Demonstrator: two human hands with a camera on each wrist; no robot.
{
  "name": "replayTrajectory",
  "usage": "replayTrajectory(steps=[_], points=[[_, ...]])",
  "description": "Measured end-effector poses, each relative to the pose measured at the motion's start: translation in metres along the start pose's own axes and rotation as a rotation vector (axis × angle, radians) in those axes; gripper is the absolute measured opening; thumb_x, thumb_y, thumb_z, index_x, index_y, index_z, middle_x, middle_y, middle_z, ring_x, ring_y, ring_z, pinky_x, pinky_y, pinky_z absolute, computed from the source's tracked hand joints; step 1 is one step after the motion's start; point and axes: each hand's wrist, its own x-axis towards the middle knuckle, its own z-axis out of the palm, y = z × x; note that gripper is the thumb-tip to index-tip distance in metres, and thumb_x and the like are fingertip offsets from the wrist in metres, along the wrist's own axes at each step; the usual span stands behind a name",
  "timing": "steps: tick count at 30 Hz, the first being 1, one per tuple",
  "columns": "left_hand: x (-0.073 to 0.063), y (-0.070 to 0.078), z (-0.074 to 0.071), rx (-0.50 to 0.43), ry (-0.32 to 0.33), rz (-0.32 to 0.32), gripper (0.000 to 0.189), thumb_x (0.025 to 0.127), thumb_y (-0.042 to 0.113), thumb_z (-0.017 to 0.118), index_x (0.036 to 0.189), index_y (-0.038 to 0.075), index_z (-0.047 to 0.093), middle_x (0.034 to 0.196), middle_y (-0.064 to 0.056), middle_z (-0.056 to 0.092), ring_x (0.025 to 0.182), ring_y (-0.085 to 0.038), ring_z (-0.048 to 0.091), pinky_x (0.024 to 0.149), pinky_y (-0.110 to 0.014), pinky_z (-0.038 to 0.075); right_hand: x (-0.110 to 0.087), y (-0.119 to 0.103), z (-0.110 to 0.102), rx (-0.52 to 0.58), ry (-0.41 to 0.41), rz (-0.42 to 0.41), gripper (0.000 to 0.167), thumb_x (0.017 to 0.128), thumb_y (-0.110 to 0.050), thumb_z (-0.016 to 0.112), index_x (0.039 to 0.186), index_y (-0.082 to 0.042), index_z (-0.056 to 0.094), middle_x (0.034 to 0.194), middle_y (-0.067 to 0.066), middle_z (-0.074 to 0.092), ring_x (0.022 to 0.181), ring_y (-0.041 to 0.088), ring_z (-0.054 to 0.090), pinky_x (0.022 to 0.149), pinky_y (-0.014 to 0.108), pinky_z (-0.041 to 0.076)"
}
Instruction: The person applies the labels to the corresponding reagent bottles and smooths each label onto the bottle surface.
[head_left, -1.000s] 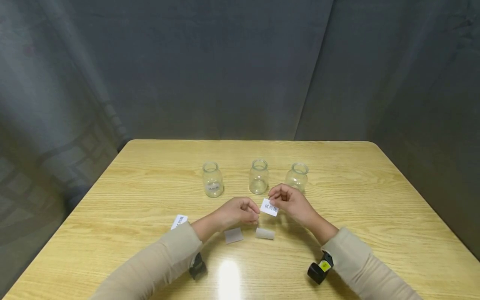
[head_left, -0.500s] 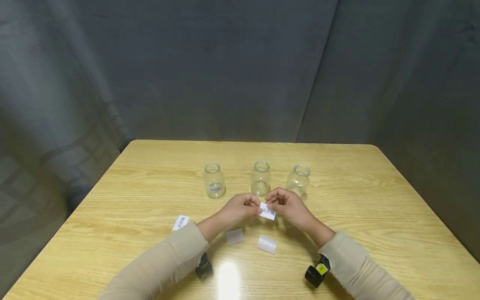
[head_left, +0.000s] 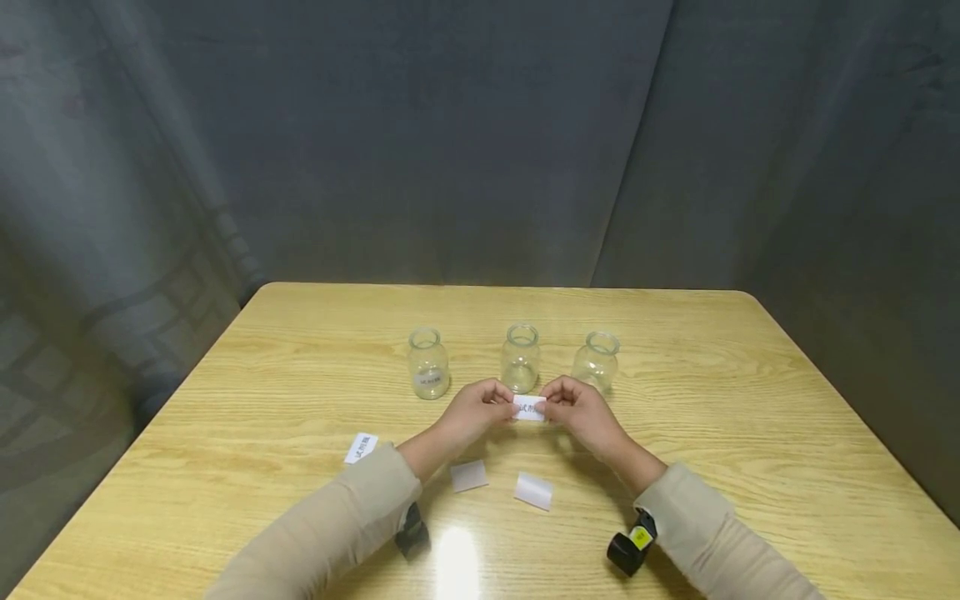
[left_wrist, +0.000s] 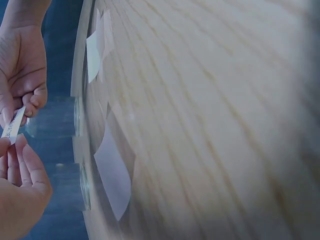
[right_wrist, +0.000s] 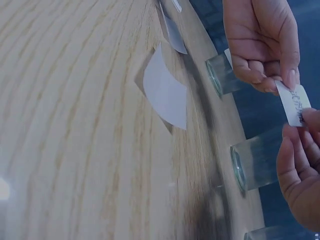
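Your left hand (head_left: 468, 414) and right hand (head_left: 587, 417) are close together, thumbs and fingers pinching opposite ends of the white printed label (head_left: 529, 408), held up off the wood-grain table (head_left: 300, 517). From that label: middle glass jar (head_left: 521, 364) at 12 o'clock, right glass jar (head_left: 596, 364) at 2, partly behind your right hand, left glass jar (head_left: 427, 357) at 10, with its own printed label (head_left: 430, 379) on it. Loose printed label (head_left: 362, 447) between 8 and 9; blank slip (head_left: 469, 476) between 7 and 8, curled blank slip (head_left: 533, 491) at 6.
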Motion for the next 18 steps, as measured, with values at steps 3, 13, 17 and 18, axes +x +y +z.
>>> replayTrajectory(steps=[3,13,17,18], points=[[0.002,-0.002,0.0,0.005,0.014,0.002,0.011,0.077,0.0,0.058,0.086,-0.005,0.055,0.075,-0.003,0.054,0.068,-0.012,0.053,0.071,-0.034,0.049,0.001,0.002,0.002,0.03,0.027,0.029,0.015,0.075,0.004,0.06,0.086,0.009,0.05,0.072,0.006,0.054,0.064,0.012,0.051,0.063,0.03,0.049],[0.007,-0.002,0.0,0.032,0.112,-0.029,0.01,0.079,0.005,0.057,0.084,-0.003,0.056,0.077,-0.006,0.058,0.071,-0.015,0.057,0.072,-0.033,0.049,0.008,0.007,0.006,-0.015,0.049,0.026,0.012,0.078,0.003,0.056,0.086,0.01,0.05,0.073,0.007,0.052,0.066,0.017,0.051,0.061,0.028,0.049],[0.012,-0.001,0.002,0.099,0.15,-0.023,0.009,0.078,0.006,0.058,0.083,-0.002,0.057,0.075,-0.005,0.057,0.071,-0.015,0.056,0.07,-0.032,0.049,0.014,0.008,0.008,-0.055,0.092,0.01,0.011,0.08,0.003,0.055,0.086,0.011,0.051,0.071,0.007,0.052,0.065,0.018,0.051,0.06,0.028,0.049],[0.013,-0.001,0.002,0.113,0.159,-0.019,0.009,0.078,0.006,0.059,0.082,-0.002,0.057,0.075,-0.005,0.057,0.071,-0.015,0.056,0.069,-0.031,0.049,0.015,0.009,0.008,-0.064,0.106,0.006,0.01,0.08,0.003,0.055,0.086,0.01,0.051,0.071,0.008,0.052,0.064,0.017,0.051,0.059,0.028,0.049]])
